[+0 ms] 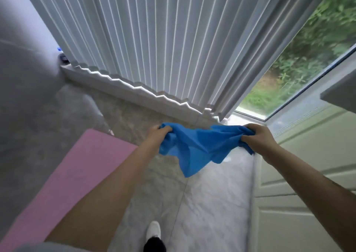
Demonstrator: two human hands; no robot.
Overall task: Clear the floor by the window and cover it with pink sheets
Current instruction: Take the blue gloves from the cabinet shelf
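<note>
A crumpled blue sheet (196, 145) hangs in the air between my two hands, above the pale marble floor (212, 203) by the window. My left hand (159, 133) grips its left end in a fist. My right hand (257, 135) grips its right end. One corner of the blue sheet droops toward the floor. A pink sheet (73, 174) lies flat on the floor at the left, partly under my left forearm.
White vertical blinds (154, 39) cover most of the window, down to a low sill (134, 95). Bare glass (300, 63) shows greenery at the right. A white panelled door (308, 174) stands at the right. My white shoe (153, 230) is on the floor below.
</note>
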